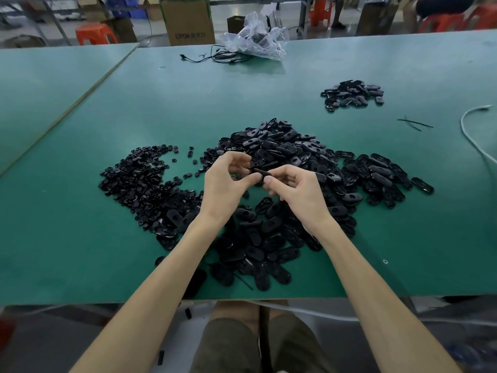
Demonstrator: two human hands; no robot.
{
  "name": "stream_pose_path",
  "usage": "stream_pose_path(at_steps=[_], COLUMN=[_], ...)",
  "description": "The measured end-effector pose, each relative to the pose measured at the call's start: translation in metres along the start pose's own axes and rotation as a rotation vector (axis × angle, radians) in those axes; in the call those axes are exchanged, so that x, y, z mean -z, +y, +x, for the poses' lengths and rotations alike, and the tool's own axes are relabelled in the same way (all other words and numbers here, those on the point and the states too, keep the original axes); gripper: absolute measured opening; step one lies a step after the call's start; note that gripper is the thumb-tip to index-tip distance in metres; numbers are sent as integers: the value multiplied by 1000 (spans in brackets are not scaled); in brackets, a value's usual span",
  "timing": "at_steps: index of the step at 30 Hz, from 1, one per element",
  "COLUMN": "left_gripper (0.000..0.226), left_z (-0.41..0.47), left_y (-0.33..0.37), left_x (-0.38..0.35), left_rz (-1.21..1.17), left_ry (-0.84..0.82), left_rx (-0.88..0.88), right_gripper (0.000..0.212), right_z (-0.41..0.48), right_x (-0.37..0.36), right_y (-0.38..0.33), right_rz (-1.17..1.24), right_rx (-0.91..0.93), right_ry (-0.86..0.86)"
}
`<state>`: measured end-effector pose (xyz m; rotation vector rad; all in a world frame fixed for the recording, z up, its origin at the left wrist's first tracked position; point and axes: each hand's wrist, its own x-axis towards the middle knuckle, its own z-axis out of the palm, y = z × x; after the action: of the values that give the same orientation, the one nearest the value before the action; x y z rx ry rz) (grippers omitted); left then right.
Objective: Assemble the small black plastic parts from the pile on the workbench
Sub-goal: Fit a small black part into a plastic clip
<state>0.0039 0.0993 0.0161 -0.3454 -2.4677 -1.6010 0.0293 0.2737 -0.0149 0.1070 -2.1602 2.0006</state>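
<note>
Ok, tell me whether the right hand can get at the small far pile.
Probably, once freed: the right hand pinches a black part with the left hand; only low loose parts lie before the small pile.

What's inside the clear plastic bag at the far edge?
Dark shapes show through the plastic bag; crumpled folds and glare hide what they are or how many.

1. A factory assembly floor: a long bench topped with green matting butts against a second one on the left.
2. Identical black plastic parts lie heaped in bulk at its middle, with a smaller heap toward the far right corner.
3. Beyond the far edge stand cardboard cartons, orange plastic stools and blue storage bins.
</note>
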Motion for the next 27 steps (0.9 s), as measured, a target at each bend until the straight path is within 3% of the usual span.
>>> stream_pose_path(at_steps=[8,15,21,27], left_gripper=[23,14,8,21], left_z=[0,1,4,1], left_y=[0,13,18,18], left_x=[-9,-8,-4,-1], left_rz=[-452,-487,-358,-336], left_ry=[-121,-100,-122,-180], left_rx=[274,162,116,118], right_gripper=[4,4,19,26], right_z=[0,-2,-2,-1], right_x=[1,-4,-4,-5], right_y=[-2,-4,-5,-4], right_rz=[121,81,63,69], right_rx=[-14,-11,-9,-25], right_ry=[18,1,46,133])
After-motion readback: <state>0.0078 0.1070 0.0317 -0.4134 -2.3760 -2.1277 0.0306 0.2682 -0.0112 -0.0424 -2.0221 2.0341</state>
